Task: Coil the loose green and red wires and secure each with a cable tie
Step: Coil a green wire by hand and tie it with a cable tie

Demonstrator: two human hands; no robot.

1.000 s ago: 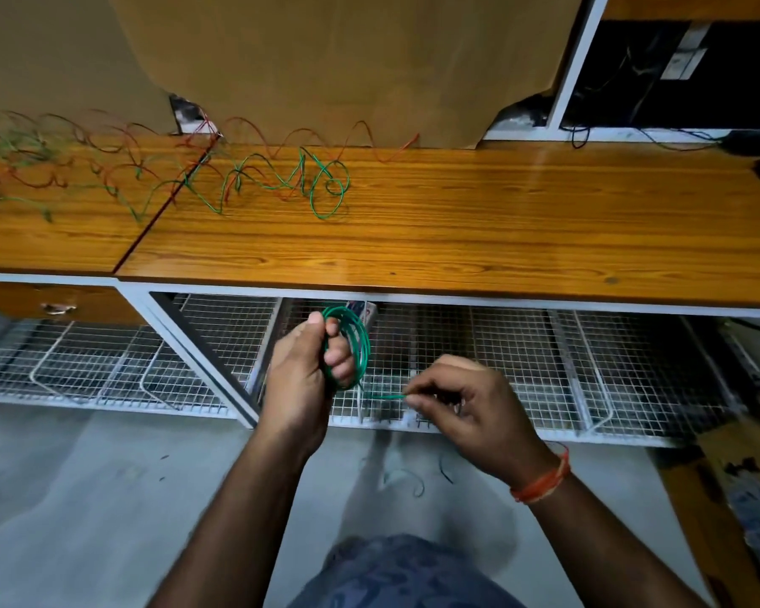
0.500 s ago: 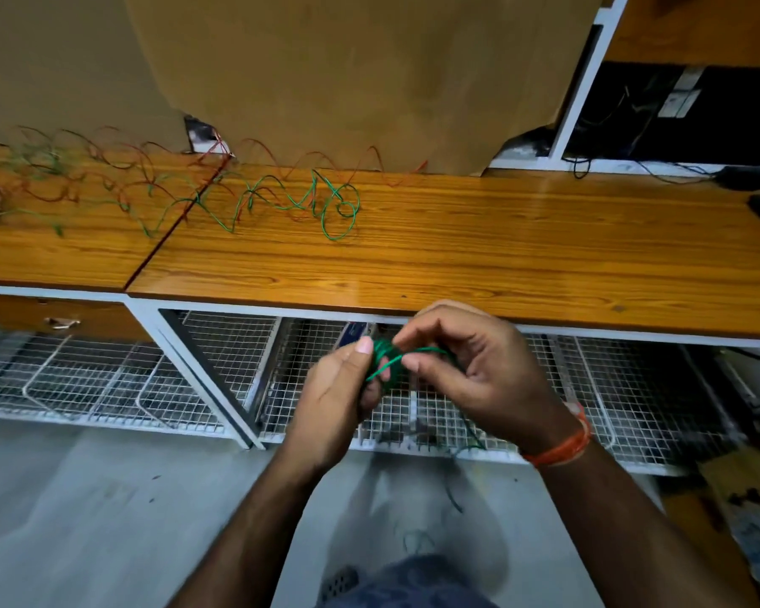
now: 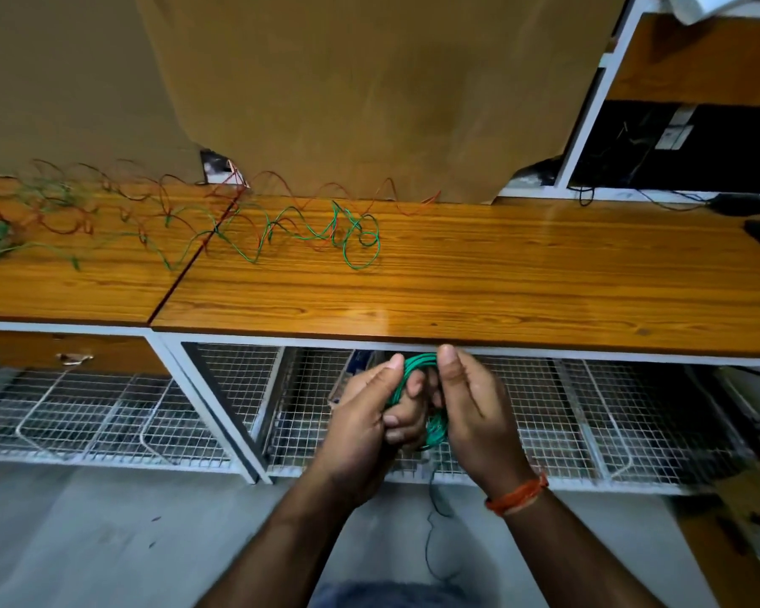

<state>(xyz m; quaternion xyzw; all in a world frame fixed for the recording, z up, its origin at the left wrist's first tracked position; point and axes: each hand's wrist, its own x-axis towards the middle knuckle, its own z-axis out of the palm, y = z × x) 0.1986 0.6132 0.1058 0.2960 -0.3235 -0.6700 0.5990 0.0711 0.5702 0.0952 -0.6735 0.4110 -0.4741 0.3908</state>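
You hold the green coil [image 3: 417, 390] between both hands, just below the front edge of the surface [image 3: 501, 291]. Its loop stands roughly upright. Your left hand [image 3: 369, 425] curls round the coil's left side; your right hand [image 3: 470, 414] clasps the right side, thumb up against the top. The loose green and red wires [image 3: 281, 226] lie well beyond, at the surface's far left.
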